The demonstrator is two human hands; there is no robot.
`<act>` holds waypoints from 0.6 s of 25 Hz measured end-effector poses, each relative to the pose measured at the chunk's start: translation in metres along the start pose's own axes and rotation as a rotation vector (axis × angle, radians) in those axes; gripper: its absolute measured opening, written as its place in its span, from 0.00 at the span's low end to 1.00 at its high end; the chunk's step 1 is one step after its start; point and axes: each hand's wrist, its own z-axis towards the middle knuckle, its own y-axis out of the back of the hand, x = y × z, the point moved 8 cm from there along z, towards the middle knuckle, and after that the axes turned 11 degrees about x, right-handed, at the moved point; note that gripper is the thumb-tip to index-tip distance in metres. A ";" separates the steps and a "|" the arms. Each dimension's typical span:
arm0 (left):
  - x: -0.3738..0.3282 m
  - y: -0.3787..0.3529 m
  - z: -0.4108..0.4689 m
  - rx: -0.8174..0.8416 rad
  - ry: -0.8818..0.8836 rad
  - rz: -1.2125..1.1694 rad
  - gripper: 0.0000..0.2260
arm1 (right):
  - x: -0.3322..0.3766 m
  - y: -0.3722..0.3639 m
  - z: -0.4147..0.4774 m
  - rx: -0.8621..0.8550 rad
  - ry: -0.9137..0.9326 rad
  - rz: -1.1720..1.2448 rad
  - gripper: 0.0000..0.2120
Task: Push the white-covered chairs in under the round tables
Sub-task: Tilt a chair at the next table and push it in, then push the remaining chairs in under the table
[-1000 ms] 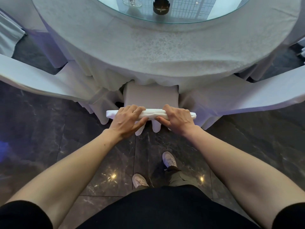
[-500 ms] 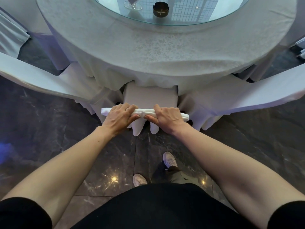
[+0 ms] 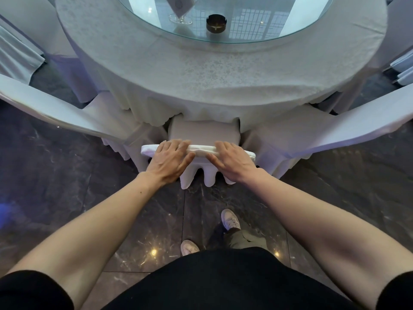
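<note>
Centre of frame: white cloth-covered chair (image 3: 202, 150), cover matt, smooth fabric, soft folds at the hem. Beige-grey seat pad (image 3: 203, 130): matt cloth. Upper centre: white round tablecloth (image 3: 201, 70), matt, faint raised floral weave. Clear round glass disc (image 3: 279, 27): glossy, mirror-like reflections. Small dark round ashtray (image 3: 216, 23): semi-gloss, metal-looking, uncertain. Lower frame: dark veined stone-look floor tiles (image 3: 67, 186), polished, glinting.

The only view comes from a wide-angle camera worn at the person's head, facing forward and steeply down. It sits close above the left hand (image 3: 169, 159) and right hand (image 3: 232, 162) on the chair (image 3: 204, 133). The shoes (image 3: 230, 219) and floor (image 3: 67, 175) lie straight below, and the round counter (image 3: 201, 70) curves across the top.
</note>
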 end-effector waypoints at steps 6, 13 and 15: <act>-0.044 0.005 -0.016 -0.096 -0.089 0.051 0.26 | -0.001 0.018 -0.052 -0.138 0.015 -0.061 0.32; -0.125 0.008 -0.005 -0.101 -0.194 0.051 0.24 | -0.050 0.054 -0.111 -0.229 -0.037 -0.117 0.29; -0.155 0.007 0.007 -0.102 -0.205 0.052 0.24 | -0.077 0.069 -0.129 -0.253 -0.047 -0.131 0.29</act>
